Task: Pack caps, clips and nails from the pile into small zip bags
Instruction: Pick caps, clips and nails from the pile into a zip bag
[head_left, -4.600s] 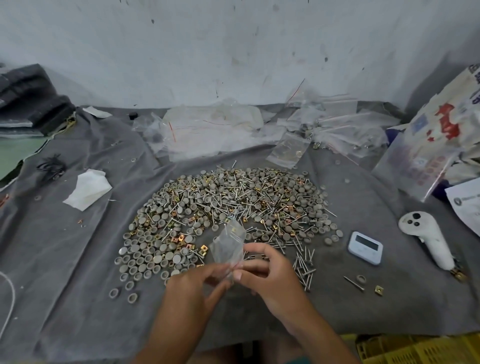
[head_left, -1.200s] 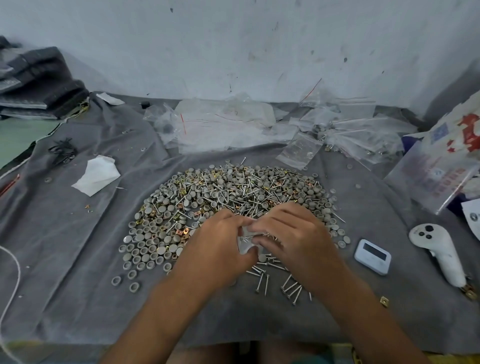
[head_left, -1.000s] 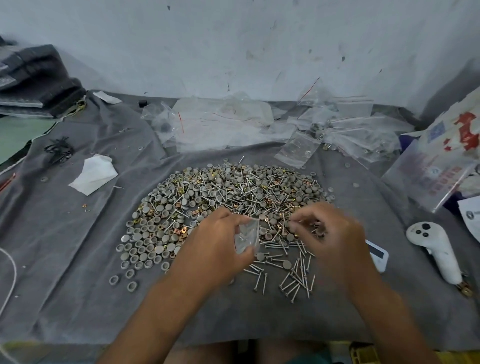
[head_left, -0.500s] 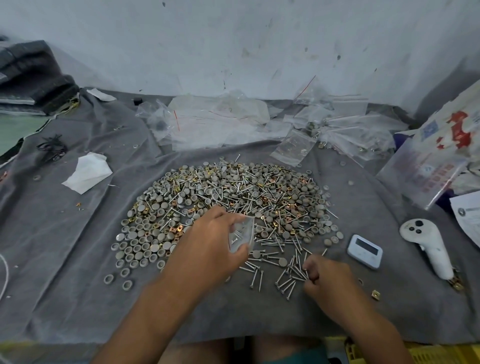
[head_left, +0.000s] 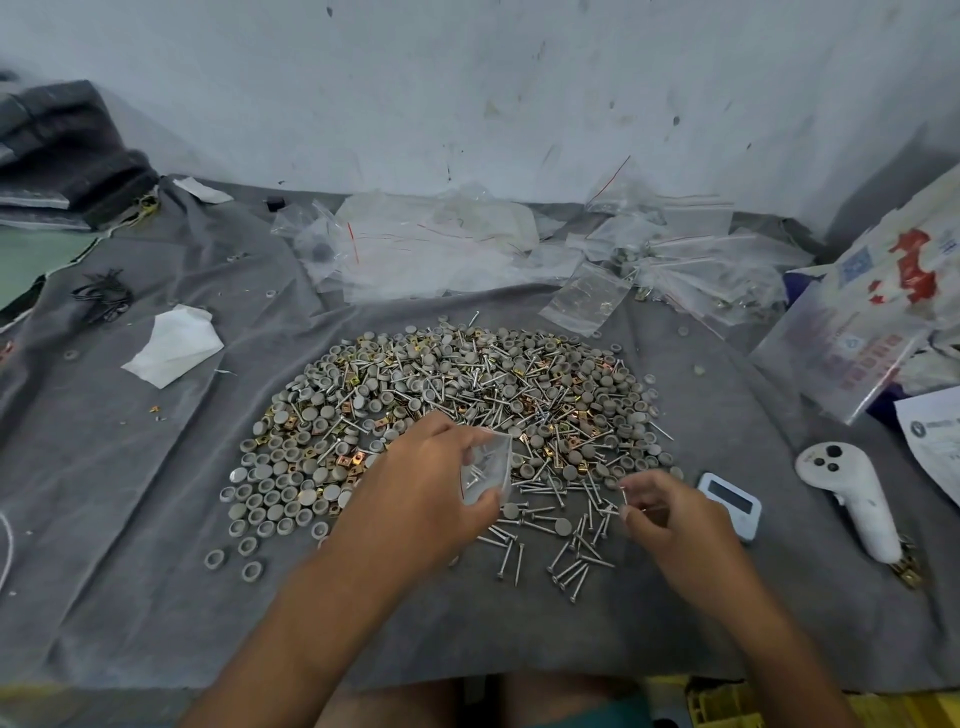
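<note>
**Left hand holds bag, right hand pinches nail**

Left hand (head_left: 426, 488) grips a small clear zip bag (head_left: 487, 469) between thumb and fingers, held over the near edge of the pile (head_left: 457, 395). Bag's long axis runs roughly up-down in view, tilted slightly; which end is the mouth is hard to tell. A few nails show through the plastic.

Right hand (head_left: 670, 519) hovers just right of the bag, fingers curled, thumb and forefinger pinching one nail (head_left: 624, 496). Nail stands near upright, long axis vertical in view; which end is the head can't be made out. It sits apart from the bag, not touching.

Pile of grey round caps, brass-coloured clips and nails spreads on the grey cloth (head_left: 130, 493). Caps cluster on the left part, nails point every direction. Loose nails (head_left: 566, 551) lie scattered flat between and below the two hands, near the front.

Rest: heap of clear bags (head_left: 467, 244) along the back by the wall, one small bag (head_left: 584, 299) lying flat just behind the pile. White paper scrap (head_left: 174, 345) at left. Small white device with a screen (head_left: 732, 504) just beside the right hand, white controller (head_left: 852, 499) further right. Printed packaging (head_left: 883, 312) at far right edge.
</note>
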